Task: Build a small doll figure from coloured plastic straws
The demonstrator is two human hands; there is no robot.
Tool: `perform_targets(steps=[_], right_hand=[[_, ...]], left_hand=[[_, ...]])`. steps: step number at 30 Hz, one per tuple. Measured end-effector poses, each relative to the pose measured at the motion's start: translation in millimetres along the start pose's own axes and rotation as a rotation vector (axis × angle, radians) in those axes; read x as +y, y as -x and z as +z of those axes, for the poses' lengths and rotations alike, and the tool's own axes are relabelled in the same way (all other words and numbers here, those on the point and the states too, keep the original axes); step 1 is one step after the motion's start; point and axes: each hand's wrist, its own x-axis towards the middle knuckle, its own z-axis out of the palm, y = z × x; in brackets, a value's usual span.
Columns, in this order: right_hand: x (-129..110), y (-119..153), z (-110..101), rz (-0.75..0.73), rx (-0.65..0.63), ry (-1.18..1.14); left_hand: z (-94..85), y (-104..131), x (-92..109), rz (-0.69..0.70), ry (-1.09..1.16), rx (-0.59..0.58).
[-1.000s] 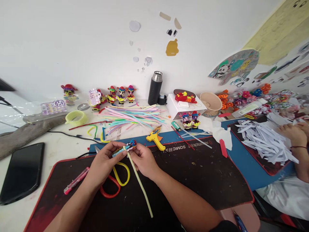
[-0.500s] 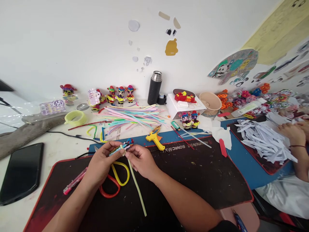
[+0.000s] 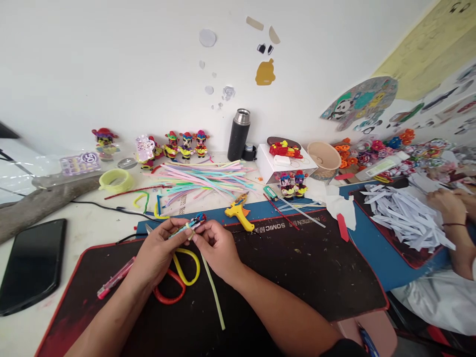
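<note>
Left hand (image 3: 158,248): grip pinching the small figure (image 3: 193,223).
Right hand (image 3: 219,248): grip pinching the pale yellow strip (image 3: 212,292) beside it.
Small figure: between both hands, above the dark mat (image 3: 282,267).
Scissors (image 3: 170,287): on mat, below left hand.

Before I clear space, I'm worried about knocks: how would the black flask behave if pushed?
The black flask stands tall and narrow, so a high push could tip it. Its rounded sides suggest it might roll once down. Its smooth-looking surface may feel slippery.
</note>
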Motion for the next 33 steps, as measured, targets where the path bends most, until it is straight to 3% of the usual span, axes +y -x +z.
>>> perform_targets(steps=[9,33], right_hand=[[3.2,3.8,0.5,-0.121,0.016,0.149],[-1.3,2.5,1.5,-0.142,0.038,0.263]], left_hand=[[-0.1,-0.4,1.3,-0.043,0.021,0.016],[0.4,-1.0,-5.1,0.019,-0.023,-0.013]])
